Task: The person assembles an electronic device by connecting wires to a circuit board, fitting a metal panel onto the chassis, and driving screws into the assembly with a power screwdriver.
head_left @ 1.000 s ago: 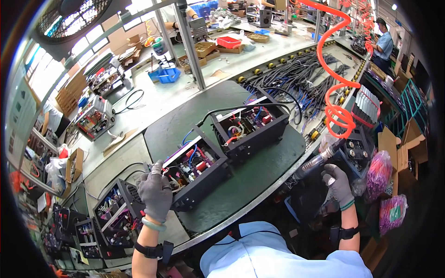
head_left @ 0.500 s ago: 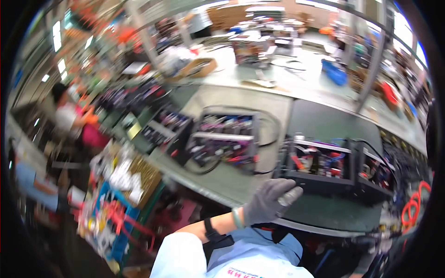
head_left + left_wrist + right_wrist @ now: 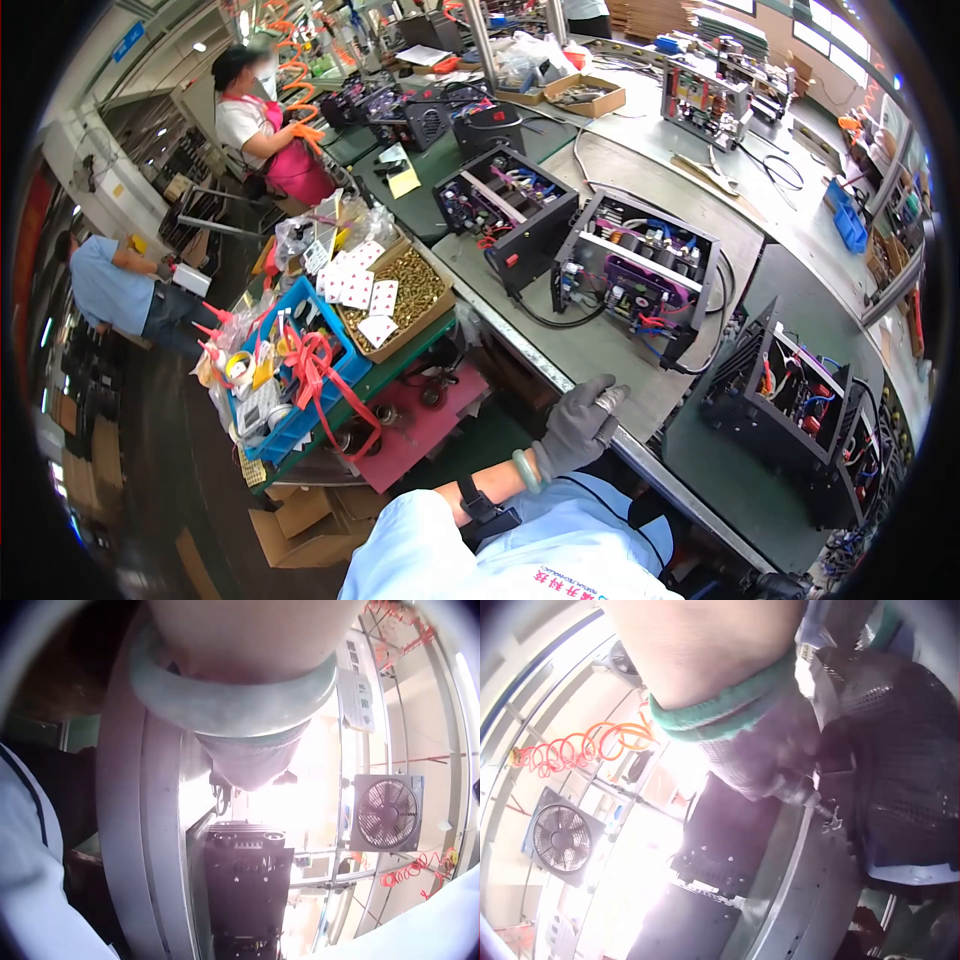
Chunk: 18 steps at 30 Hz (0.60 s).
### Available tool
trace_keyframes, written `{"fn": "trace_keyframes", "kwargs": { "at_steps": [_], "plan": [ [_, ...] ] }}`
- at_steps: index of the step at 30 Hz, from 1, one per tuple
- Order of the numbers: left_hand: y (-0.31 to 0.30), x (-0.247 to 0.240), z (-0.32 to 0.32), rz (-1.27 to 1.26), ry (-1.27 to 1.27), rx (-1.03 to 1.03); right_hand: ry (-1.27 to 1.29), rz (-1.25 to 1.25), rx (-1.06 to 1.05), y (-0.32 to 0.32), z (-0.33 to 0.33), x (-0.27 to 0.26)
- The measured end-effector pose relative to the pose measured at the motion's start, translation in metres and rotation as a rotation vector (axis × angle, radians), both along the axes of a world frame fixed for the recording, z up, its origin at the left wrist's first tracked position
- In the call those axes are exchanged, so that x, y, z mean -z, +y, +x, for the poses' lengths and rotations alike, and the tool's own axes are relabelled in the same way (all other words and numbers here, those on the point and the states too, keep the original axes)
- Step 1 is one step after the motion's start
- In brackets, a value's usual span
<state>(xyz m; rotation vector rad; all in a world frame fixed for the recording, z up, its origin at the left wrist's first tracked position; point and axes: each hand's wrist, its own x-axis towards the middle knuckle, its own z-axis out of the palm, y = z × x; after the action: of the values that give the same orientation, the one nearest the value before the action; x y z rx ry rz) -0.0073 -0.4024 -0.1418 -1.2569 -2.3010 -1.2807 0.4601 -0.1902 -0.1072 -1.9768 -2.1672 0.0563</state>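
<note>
My left hand point(image 3: 580, 425), in a grey glove with a silvery band on one finger, is at the bench's front edge with its fingers loosely bent and nothing in them. Behind it on the bench stands an open-topped black machine case point(image 3: 640, 270) with wires and circuit boards. Another open case point(image 3: 785, 390) is farther right. In the left wrist view the bracelet and wrist cover most of the glove point(image 3: 255, 761). My right hand point(image 3: 761, 765), outside the head view, is gloved and close to the bench edge; I cannot tell whether it holds anything.
Left of the bench, a blue bin point(image 3: 300, 380) of small parts and a cardboard box point(image 3: 440, 310) of brass-coloured pieces stand on a low table. A third open case point(image 3: 510, 210) is behind. One person point(image 3: 265, 130) stands at the far left; another point(image 3: 120, 285) is in the aisle.
The head view has swung left. My left hand has come away from the case it was touching, back to the bench edge. My right hand has left the head view.
</note>
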Motion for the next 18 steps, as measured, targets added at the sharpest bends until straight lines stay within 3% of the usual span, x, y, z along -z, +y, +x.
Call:
{"fn": "trace_keyframes", "kwargs": {
  "at_steps": [1, 4, 10, 14, 15, 17, 18],
  "plan": [
    [-0.004, 0.000, -0.003, -0.001, -0.005, -0.030, -0.094, 0.051, 0.018, -0.019, -0.006, -0.020],
    [-0.013, 0.001, -0.012, -0.003, -0.004, -0.087, -0.052, 0.074, -0.065, -0.022, -0.045, -0.040],
    [-0.053, -0.004, -0.039, -0.035, 0.111, -0.265, 0.055, -0.035, -0.415, 0.017, -0.090, -0.021],
    [-0.112, -0.022, -0.097, -0.165, 0.320, -0.483, 0.125, -0.115, -0.458, 0.023, -0.096, -0.015],
    [-0.130, -0.018, -0.122, -0.150, 0.367, -0.620, 0.177, -0.138, -0.461, 0.024, -0.092, -0.013],
    [-0.172, -0.017, -0.169, -0.354, 0.198, -0.827, 0.231, -0.163, -0.454, 0.022, -0.087, -0.013],
    [-0.189, -0.026, -0.192, -0.550, -0.003, -0.851, 0.209, -0.170, -0.446, 0.019, -0.088, -0.015]
  ]
}}
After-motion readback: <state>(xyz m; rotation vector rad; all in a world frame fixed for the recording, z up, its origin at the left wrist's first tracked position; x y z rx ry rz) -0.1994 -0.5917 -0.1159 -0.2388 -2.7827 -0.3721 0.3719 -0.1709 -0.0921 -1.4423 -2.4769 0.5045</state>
